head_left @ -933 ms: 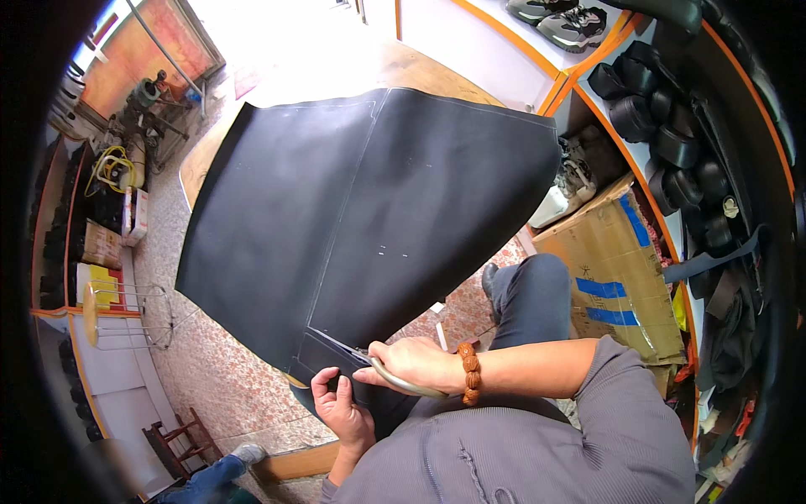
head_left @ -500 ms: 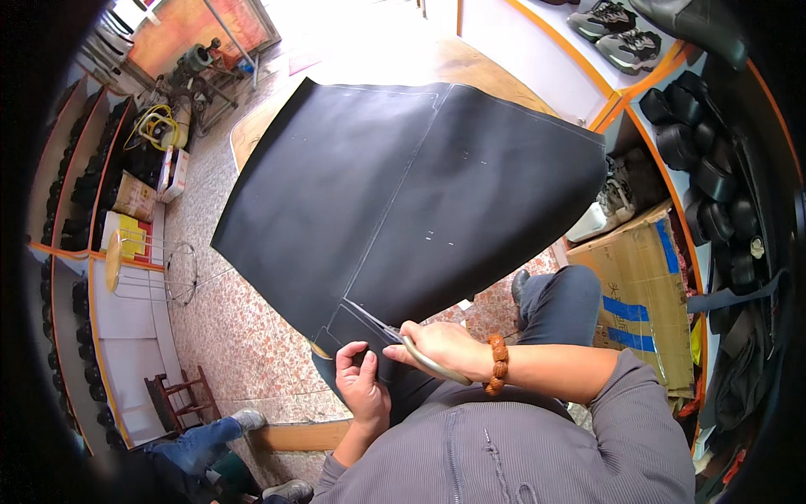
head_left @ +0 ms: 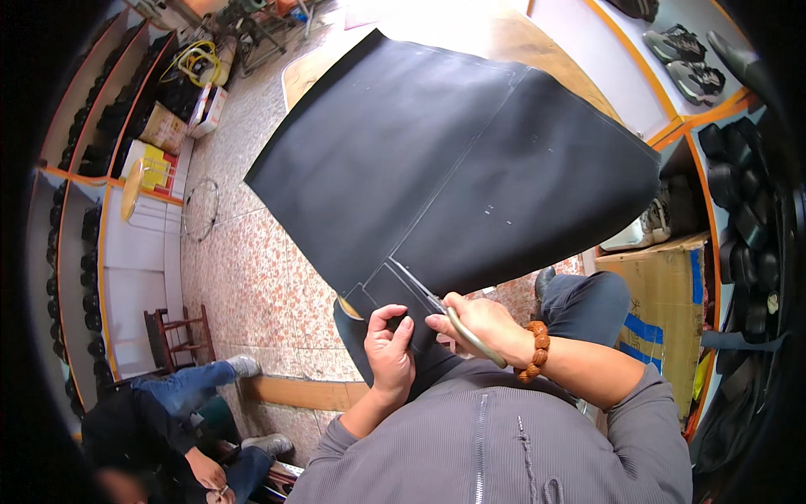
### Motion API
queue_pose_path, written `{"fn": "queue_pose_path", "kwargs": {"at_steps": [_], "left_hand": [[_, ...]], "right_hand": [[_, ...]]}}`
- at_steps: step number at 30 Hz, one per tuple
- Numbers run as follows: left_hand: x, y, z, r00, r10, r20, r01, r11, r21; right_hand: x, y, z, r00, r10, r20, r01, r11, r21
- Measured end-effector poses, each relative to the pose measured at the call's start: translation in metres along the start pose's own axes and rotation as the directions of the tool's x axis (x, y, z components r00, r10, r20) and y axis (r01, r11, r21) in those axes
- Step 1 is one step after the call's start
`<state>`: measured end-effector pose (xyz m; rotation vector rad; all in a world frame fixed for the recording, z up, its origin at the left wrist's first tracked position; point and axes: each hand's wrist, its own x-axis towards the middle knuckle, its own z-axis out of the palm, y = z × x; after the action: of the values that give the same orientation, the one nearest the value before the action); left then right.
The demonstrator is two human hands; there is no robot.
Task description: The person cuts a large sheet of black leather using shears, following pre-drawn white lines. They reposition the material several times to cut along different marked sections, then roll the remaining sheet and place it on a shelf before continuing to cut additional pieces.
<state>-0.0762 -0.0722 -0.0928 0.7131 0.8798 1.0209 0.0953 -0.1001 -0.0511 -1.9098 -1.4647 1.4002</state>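
A large black leather-like sheet (head_left: 361, 160), marked with pale drawn lines, spreads out in front of me over a table and down toward my lap. My right hand (head_left: 485, 324) grips a pair of scissors (head_left: 417, 283). Their blades lie along a marked line near the sheet's near end, the tips close to the corner where lines meet. My left hand (head_left: 389, 353) pinches the near edge of the sheet, just left of the scissors. A yellowish patch (head_left: 348, 308) shows at the sheet's left edge.
The wooden table (head_left: 537, 38) stands beneath the sheet. Shelves with dark shoe-like items (head_left: 743, 214) and a cardboard box (head_left: 659, 294) are at right. A person's hand (head_left: 206, 468) shows at lower left, near a small wooden chair (head_left: 179, 332). A wire-legged stool (head_left: 134, 190) stands at left.
My view has shifted, so the sheet and both hands appear farther right and higher. More of the person at lower left shows. The scissors stay at about the same place on the sheet.
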Motion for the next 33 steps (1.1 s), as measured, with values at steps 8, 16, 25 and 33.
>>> {"fn": "queue_pose_path", "kwargs": {"at_steps": [8,16,25,33], "left_hand": [[-0.001,0.001,0.000,1.000,-0.016,0.010,0.016,0.999,-0.039],[0.000,0.001,0.002,1.000,-0.030,0.001,0.030,0.998,-0.062],[0.001,-0.001,0.000,1.000,-0.013,-0.002,0.013,1.000,-0.023],[0.002,-0.002,-0.003,0.999,-0.037,-0.002,0.037,0.999,-0.022]], "right_hand": [[0.001,0.004,0.006,0.985,-0.133,-0.106,0.116,0.981,-0.157],[0.001,0.006,0.006,0.981,-0.153,-0.119,0.137,0.981,-0.137],[0.001,0.002,0.006,0.983,-0.140,-0.118,0.120,0.980,-0.159],[-0.001,-0.006,0.001,0.992,-0.104,-0.066,0.100,0.993,-0.061]]}}
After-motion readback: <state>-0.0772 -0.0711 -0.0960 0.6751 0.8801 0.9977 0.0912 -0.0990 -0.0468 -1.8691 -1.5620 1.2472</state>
